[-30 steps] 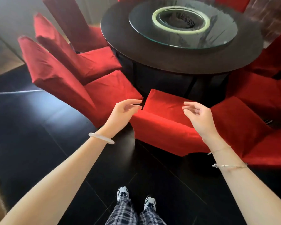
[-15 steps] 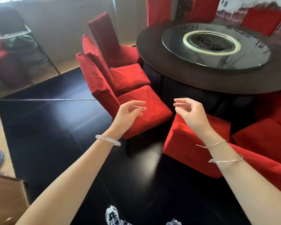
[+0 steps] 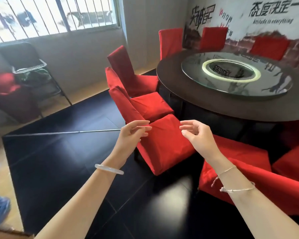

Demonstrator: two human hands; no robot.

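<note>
Progress nil by our read: left hand [image 3: 131,133] and right hand [image 3: 197,137] hover empty, fingers loosely spread, by the closest red chair [image 3: 164,147], which stands untouched beside the round surface [image 3: 214,109].

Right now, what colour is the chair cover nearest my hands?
Bright red chair cover, clearest in the head view.

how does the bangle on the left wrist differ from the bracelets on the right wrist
The bangle on the left wrist is one thick, smooth, milky-white ring; the bracelets on the right wrist are two thin silvery chains. The bangle looks rigid, while the bracelets drape loosely. Both sit behind hands that hold nothing: the left hand and right hand are open in front of a red chair.
</note>
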